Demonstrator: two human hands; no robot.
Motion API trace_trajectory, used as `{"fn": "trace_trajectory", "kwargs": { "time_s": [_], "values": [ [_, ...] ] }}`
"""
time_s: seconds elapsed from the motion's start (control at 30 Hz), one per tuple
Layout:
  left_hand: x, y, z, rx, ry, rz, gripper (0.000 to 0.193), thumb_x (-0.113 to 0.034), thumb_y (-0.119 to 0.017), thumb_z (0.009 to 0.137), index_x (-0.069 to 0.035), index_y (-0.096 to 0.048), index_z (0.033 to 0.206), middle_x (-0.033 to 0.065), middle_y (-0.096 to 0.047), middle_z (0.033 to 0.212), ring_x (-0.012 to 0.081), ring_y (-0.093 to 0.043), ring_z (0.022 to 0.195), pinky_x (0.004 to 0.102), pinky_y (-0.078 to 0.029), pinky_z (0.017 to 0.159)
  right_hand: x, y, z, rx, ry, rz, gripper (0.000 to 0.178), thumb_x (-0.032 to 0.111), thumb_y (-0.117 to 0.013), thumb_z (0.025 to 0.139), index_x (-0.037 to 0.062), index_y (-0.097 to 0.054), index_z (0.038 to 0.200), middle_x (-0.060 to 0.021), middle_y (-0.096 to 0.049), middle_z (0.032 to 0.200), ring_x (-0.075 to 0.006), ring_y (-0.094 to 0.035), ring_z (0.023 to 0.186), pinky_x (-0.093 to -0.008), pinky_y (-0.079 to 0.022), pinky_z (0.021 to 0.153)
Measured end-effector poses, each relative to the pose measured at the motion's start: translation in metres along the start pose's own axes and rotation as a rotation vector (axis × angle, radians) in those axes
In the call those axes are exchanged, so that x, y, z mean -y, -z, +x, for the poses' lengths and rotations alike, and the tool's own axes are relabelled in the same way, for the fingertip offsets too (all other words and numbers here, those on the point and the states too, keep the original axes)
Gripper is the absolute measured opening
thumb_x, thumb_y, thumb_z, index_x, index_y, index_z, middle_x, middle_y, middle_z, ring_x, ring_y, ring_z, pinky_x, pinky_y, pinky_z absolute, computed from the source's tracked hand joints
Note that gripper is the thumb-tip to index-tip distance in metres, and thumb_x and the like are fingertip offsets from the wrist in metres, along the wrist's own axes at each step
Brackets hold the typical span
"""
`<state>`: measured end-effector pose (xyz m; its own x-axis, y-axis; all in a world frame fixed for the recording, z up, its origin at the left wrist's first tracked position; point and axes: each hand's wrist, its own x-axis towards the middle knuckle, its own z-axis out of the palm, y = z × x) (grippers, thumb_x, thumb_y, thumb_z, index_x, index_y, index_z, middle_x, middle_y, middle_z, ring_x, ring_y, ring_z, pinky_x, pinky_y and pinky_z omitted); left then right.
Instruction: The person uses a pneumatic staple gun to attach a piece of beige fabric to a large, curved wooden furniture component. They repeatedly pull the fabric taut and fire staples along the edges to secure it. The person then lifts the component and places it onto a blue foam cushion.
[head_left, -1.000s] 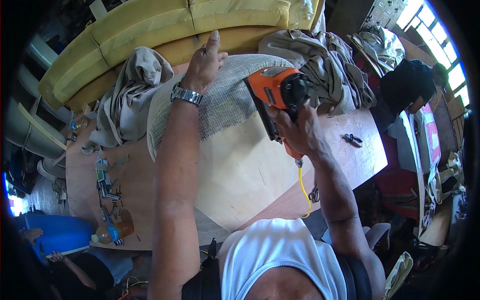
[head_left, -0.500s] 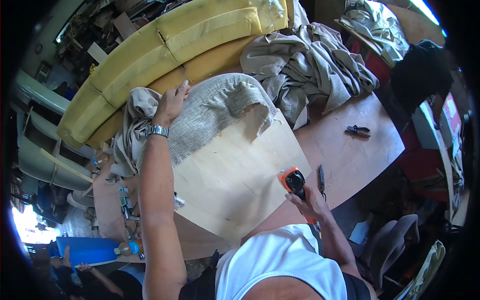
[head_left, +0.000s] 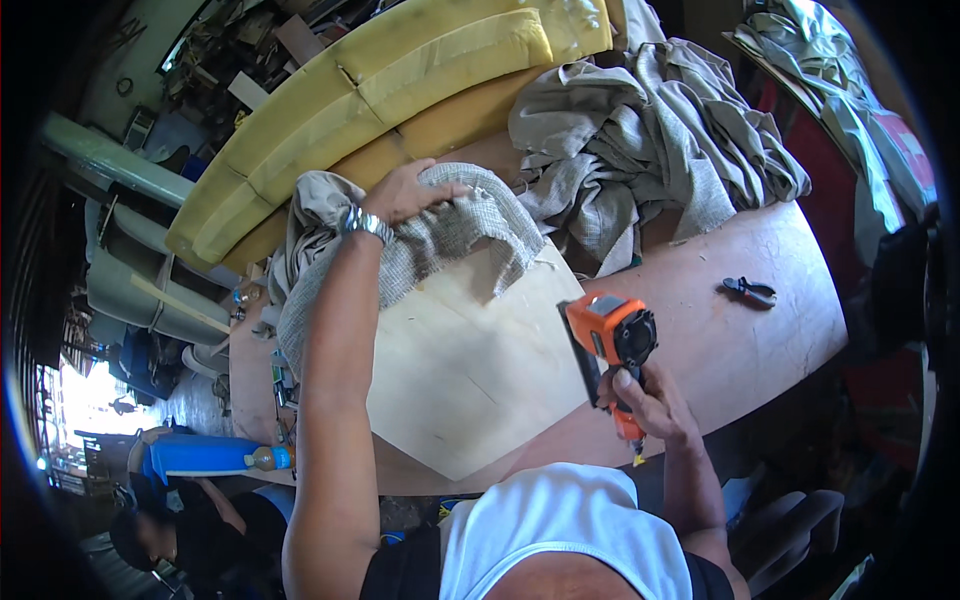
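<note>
The orange nail gun has turned side-on, the right grip wrapped around it; the left grip lies unclenched on the grey woven fabric.

I'm seeing an upholstery wkshp on my feed: curved yellow foam piece, heaped grey fabric, orange nail/staple gun, pliers on the table (misc. clutter behind).

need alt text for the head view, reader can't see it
A person's right hand holds an orange staple gun above a table while the left hand lies on grey woven fabric covering part of a pale board. Beyond are curved yellow foam padding and crumpled cloth; pliers lie to the right.
</note>
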<state>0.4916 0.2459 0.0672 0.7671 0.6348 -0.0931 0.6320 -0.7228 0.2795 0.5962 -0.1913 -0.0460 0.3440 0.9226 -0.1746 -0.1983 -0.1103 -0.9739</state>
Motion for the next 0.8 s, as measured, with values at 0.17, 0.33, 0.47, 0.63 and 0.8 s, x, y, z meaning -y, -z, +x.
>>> {"fn": "trace_trajectory", "kwargs": {
  "time_s": [0.17, 0.33, 0.47, 0.63, 0.8],
  "values": [
    [-0.032, 0.002, -0.039, -0.127, 0.104, 0.121, 0.116, -0.068, -0.083, 0.062, 0.004, -0.044, 0.145, 0.0278, -0.057, 0.138, 0.0373, -0.057, 0.127, 0.0410, -0.045, 0.107, 0.046, -0.003, 0.055, 0.042, 0.219, -0.088, 0.039, 0.043, -0.058, 0.101, 0.0037, -0.056, 0.101, -0.0014, -0.058, 0.073, -0.0111, -0.057, 0.068, -0.0288, -0.049, 0.063],
    [-0.015, -0.042, -0.062, -0.668, -0.069, 0.413, 0.112, -0.077, -0.077, 0.059, 0.000, -0.051, 0.137, 0.0214, -0.061, 0.133, 0.0339, -0.055, 0.128, 0.0506, -0.036, 0.112, 0.078, -0.030, 0.123, 0.045, 0.359, -0.140, 0.047, 0.050, -0.058, 0.099, 0.0038, -0.057, 0.090, -0.0022, -0.059, 0.063, -0.0112, -0.057, 0.058, -0.0293, -0.048, 0.056],
    [-0.017, -0.064, -0.075, -0.791, 0.028, 0.350, 0.117, -0.085, -0.066, 0.059, 0.000, -0.049, 0.137, 0.0167, -0.058, 0.134, 0.0335, -0.052, 0.126, 0.0515, -0.032, 0.111, 0.106, -0.050, 0.157, 0.084, 0.352, -0.222, 0.055, 0.056, -0.054, 0.100, 0.0033, -0.056, 0.084, -0.0033, -0.060, 0.061, -0.0119, -0.061, 0.056, -0.0291, -0.049, 0.054],
    [-0.002, -0.073, -0.070, -0.845, -0.045, 0.312, 0.121, -0.093, -0.053, 0.060, -0.001, -0.046, 0.139, 0.0200, -0.055, 0.137, 0.0361, -0.049, 0.127, 0.0504, -0.031, 0.110, 0.116, -0.073, 0.168, 0.031, 0.280, -0.310, 0.059, 0.061, -0.051, 0.099, 0.0034, -0.058, 0.086, -0.0026, -0.060, 0.062, -0.0117, -0.063, 0.057, -0.0286, -0.052, 0.055],
    [0.000, -0.071, -0.076, -0.857, -0.087, 0.291, 0.113, -0.081, -0.067, 0.063, -0.001, -0.045, 0.139, 0.0188, -0.055, 0.135, 0.0343, -0.050, 0.127, 0.0507, -0.032, 0.109, 0.117, -0.087, 0.169, -0.003, 0.289, -0.380, 0.058, 0.060, -0.051, 0.099, 0.0033, -0.058, 0.090, -0.0026, -0.061, 0.062, -0.0121, -0.064, 0.056, -0.0289, -0.052, 0.054]
  ]
}}
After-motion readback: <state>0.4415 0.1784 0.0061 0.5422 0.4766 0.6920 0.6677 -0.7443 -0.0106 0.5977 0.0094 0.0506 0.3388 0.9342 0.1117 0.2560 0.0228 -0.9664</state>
